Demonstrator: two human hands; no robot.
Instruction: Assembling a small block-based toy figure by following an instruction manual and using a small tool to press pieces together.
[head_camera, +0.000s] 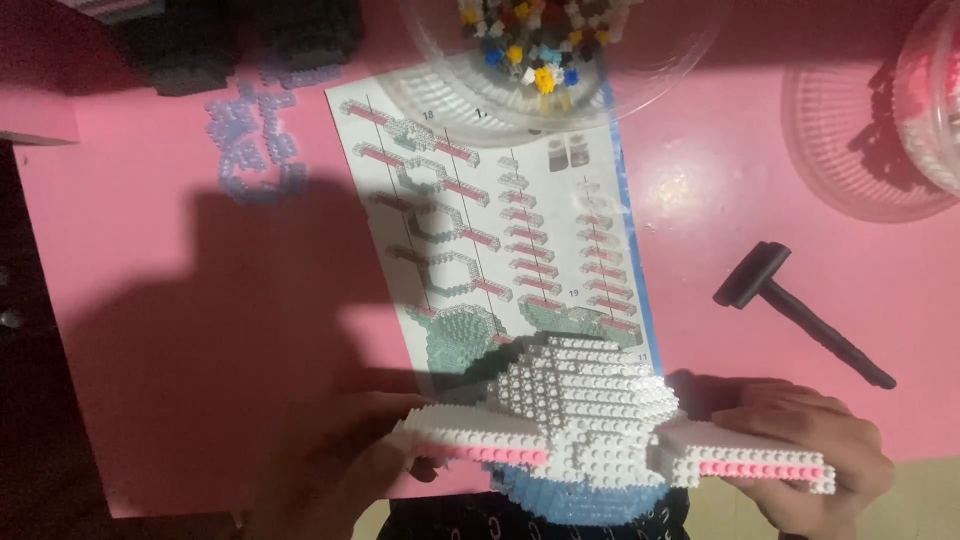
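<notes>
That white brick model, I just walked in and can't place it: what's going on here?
A person holds a white brick model with pink stripes and a pale blue underside in both hands: the left hand grips its left wing, the right hand its right wing. It sits over the lower edge of an instruction sheet on a pink table. A clear bowl of mixed small bricks rests at the sheet's top, and a black hammer-shaped tool lies untouched to the right.

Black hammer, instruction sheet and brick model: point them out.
black hammer (752, 275), head view, on its head
instruction sheet (480, 215), head view, printed middle
brick model (585, 405), head view, white studded top
</notes>
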